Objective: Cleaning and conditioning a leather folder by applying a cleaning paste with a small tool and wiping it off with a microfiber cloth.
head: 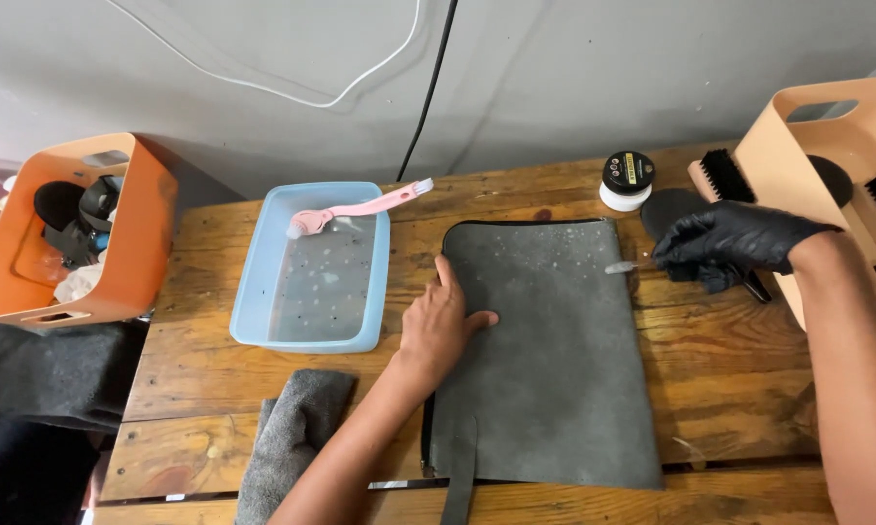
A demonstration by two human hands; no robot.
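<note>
A wooden table (214,428) carries a grey suede piece (545,360), its lower edge and strap cut off by the frame. The bare left hand (440,326) lies flat on its left edge, fingers spread. The black-gloved right hand (724,243) pinches a small clear tool (624,265), too blurred to identify, at the upper right corner. A pink brush (360,209) rests across the blue water tub (248,292).

It looked like a small leather-care workshop: a rough plank workbench (214,389), bins of brushes (826,146), a polish tin (627,175), a water tray (311,267).
</note>
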